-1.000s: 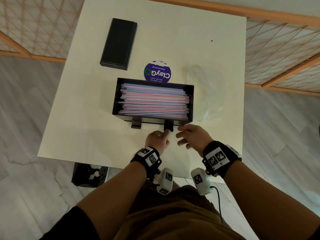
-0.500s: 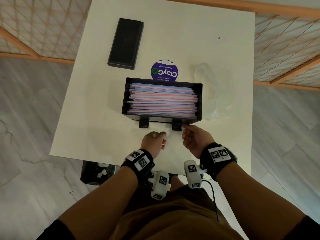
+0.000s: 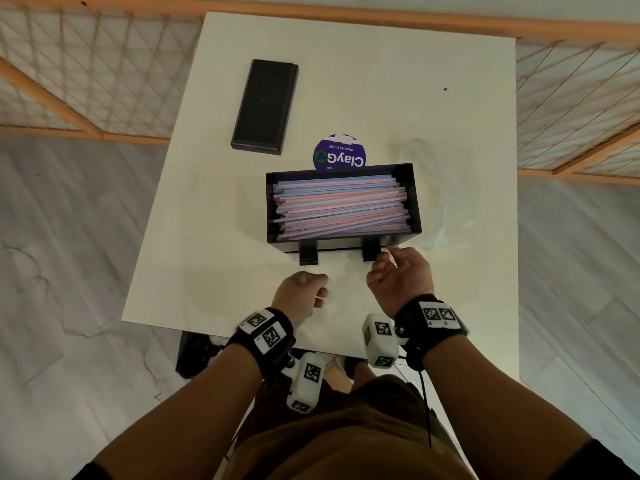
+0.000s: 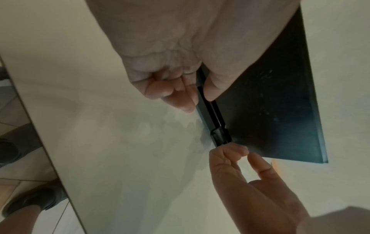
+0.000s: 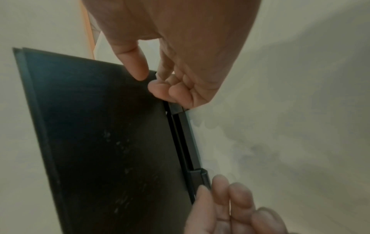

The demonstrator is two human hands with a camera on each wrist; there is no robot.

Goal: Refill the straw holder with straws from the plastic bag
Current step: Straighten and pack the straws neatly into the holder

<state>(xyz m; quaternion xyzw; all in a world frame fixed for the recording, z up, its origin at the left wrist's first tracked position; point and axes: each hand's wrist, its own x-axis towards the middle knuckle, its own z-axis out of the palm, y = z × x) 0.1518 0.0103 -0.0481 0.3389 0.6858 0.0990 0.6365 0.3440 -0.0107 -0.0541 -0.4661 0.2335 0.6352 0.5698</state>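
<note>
Left grip (image 3: 302,295), fingers curled together and empty, rests on the white bench (image 3: 207,237); right grip (image 3: 398,278), loosely apart, hovers just before the black rectangular straw holder (image 3: 341,244) full of striped straws (image 3: 339,209).

A round purple sticker (image 3: 339,153) on the counter (image 3: 214,216), touching the far wall of the straw holder (image 3: 416,199), reads "ClayGo" upside down from here, with "Clean as you go" above; its smaller print below is illegible.

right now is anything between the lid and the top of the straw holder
Nothing visible. The lid lies flat on the table, far-left of the straw holder. The holder's top is open, straws near the rim. Both hands sit at its near side.
</note>
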